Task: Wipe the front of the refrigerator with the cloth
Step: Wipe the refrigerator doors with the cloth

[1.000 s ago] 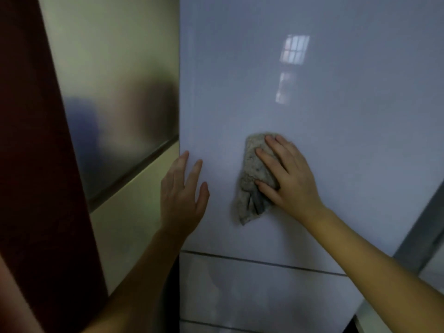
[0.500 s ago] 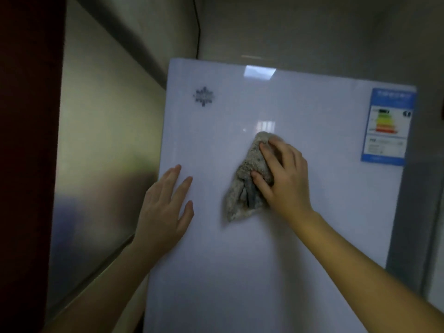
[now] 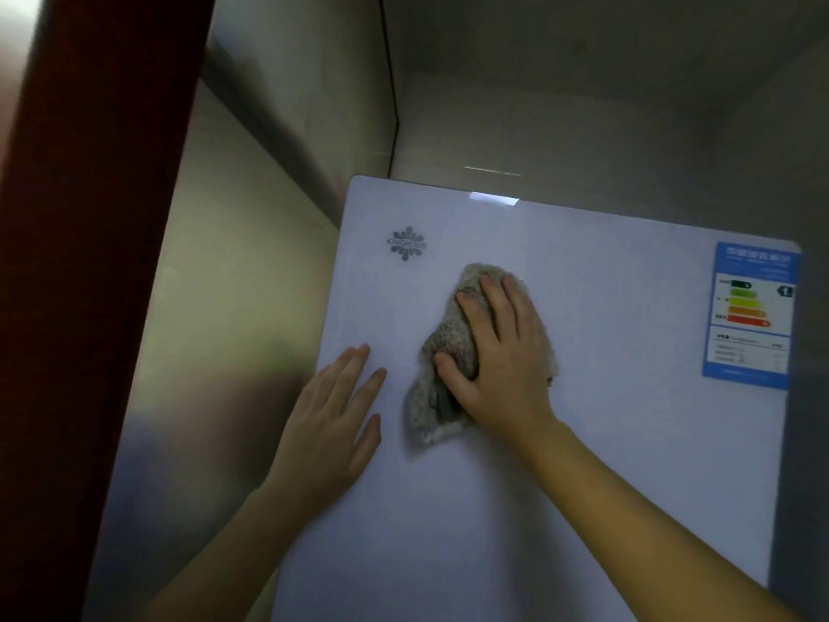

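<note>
The white refrigerator door (image 3: 605,442) fills the lower right of the head view, its top edge in sight. A crumpled grey cloth (image 3: 442,352) is pressed flat against the upper door. My right hand (image 3: 502,352) lies on the cloth, fingers curled over it and pointing up. My left hand (image 3: 332,424) rests flat on the door near its left edge, fingers apart and holding nothing, a short gap left of the cloth.
A grey logo (image 3: 406,243) sits at the door's upper left and a blue energy label (image 3: 751,314) at its upper right. A brushed-metal panel (image 3: 215,352) and a dark red frame (image 3: 80,262) stand at the left. Tiled wall (image 3: 583,105) rises behind.
The view has tilted upward, bringing the door's top edge, logo and label into sight. My right hand has slid the cloth up the door, and my left hand has followed upward.
</note>
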`<state>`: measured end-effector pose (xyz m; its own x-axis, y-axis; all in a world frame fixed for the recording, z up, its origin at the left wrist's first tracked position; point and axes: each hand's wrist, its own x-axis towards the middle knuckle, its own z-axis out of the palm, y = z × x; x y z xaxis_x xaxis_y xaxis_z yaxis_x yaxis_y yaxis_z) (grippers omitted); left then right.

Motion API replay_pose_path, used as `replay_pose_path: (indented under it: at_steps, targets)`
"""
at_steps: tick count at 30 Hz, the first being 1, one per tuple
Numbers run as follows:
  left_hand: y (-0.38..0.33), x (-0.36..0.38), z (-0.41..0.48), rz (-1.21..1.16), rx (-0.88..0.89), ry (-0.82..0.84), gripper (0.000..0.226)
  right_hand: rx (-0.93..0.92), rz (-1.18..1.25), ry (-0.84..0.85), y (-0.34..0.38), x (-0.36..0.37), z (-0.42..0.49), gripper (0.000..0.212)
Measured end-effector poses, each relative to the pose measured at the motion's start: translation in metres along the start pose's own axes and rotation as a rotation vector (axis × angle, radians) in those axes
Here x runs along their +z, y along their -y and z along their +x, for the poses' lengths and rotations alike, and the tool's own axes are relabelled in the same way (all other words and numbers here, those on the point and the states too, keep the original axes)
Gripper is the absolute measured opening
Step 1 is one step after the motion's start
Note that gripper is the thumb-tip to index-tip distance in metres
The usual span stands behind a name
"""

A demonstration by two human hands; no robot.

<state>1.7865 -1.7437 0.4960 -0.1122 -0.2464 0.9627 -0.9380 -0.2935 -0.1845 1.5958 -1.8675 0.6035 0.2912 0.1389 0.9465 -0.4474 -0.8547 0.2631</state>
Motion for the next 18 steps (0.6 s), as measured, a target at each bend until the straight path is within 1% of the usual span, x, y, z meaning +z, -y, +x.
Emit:
replay_pose_path:
  at_steps: [3,6,10,13,15,18]
  targets:
    - [-0.003,0.004,-0.007,-0.031,-0.029,-0.020,0.052,-0.058,0.033,-0.026,-0.003,0.003,0.012,0.070]
    - [-0.005,0.006,-0.010,-0.045,-0.044,-0.022,0.053,-0.074,0.080,0.015,0.001,0.004,0.040,0.077]
    - [-0.004,0.008,-0.011,-0.037,-0.043,-0.024,0.053,-0.087,0.085,0.037,0.025,0.012,0.097,0.076]
    - [-0.002,0.010,-0.014,-0.036,-0.040,-0.038,0.052,-0.163,0.051,0.059,0.051,0.025,0.131,0.076]
    - [-0.001,0.009,-0.016,-0.044,-0.040,-0.034,0.052,-0.209,0.034,0.061,0.062,0.033,0.142,0.075]
    - [-0.001,0.010,-0.016,-0.051,-0.042,-0.026,0.052,-0.224,0.071,0.041,0.062,0.036,0.141,0.075]
